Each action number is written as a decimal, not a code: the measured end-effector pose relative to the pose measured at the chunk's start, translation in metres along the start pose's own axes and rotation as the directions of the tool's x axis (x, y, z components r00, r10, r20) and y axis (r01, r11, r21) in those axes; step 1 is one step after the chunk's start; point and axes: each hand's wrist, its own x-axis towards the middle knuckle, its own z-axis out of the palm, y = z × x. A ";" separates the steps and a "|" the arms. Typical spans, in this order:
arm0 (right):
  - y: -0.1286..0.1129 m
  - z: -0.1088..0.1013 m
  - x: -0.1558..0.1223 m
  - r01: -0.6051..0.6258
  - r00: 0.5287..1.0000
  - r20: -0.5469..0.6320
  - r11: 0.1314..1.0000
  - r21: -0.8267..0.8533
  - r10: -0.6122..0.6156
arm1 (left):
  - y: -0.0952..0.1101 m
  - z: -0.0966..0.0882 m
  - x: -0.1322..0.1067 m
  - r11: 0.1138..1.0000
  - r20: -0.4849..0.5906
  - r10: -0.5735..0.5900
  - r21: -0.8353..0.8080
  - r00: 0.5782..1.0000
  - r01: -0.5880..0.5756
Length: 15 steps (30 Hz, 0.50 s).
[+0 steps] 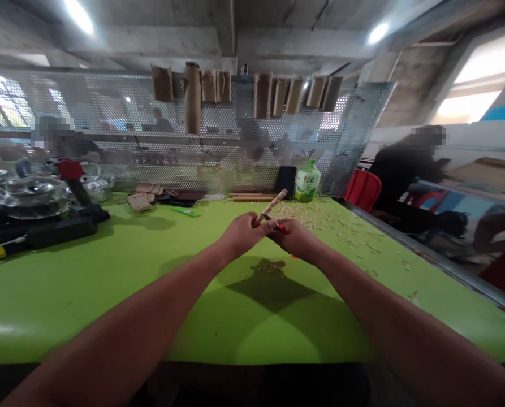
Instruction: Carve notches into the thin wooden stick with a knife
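My left hand (pixel 239 234) is closed around the lower end of a pale wooden stick (pixel 274 204), which tilts up and to the right. My right hand (pixel 297 240) is close against it, gripping a small red-handled cutter (pixel 292 255). Most of the cutter is hidden by my fingers, and its dark part (pixel 267 217) meets the stick near my left hand. Pale wood shavings (pixel 303 217) lie scattered on the green table (pixel 108 294) beyond my hands.
A green bottle (pixel 307 182) and a black phone (pixel 286 181) stand against a perforated metal screen (pixel 125 124) hung with paper bags (pixel 263 95). Glass and metal items (pixel 23 195) and a black tool (pixel 61 232) sit at left. A person (pixel 405 175) in dark clothes is at right.
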 end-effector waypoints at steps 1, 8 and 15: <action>-0.001 -0.001 0.000 0.009 0.999 -0.052 1.000 -0.028 -0.010 | 0.000 -0.001 0.000 0.992 0.056 -0.034 -0.122 0.998 0.041; -0.006 -0.004 0.001 -0.023 0.958 -0.286 0.981 -0.193 -0.034 | -0.006 -0.013 0.004 0.683 0.313 -0.057 -0.681 0.948 0.265; -0.009 -0.010 -0.004 0.071 0.959 -0.258 0.981 -0.180 -0.117 | -0.009 -0.011 0.003 0.678 0.307 0.000 -0.699 0.952 0.226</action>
